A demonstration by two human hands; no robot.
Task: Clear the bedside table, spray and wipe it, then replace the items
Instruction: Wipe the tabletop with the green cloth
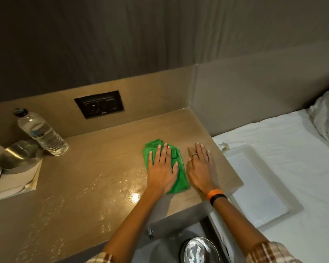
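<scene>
The beige bedside table (95,168) has a wet, shiny top with droplets near its front. A folded green cloth (176,158) lies on its right part. My left hand (162,166) presses flat on the cloth, fingers spread. My right hand (199,164) rests flat on the bare tabletop just right of the cloth, holding nothing; it wears a ring and an orange wristband. A clear water bottle (42,131) with a dark cap stands at the table's back left. A steel kettle (17,154) sits on a white card (17,185) at the far left.
A dark socket panel (99,104) is set in the back wall. The white bed (283,141) lies to the right, with a white tray (254,179) on it and a pillow (327,116). A steel bin (198,250) stands on the floor below the table's front edge.
</scene>
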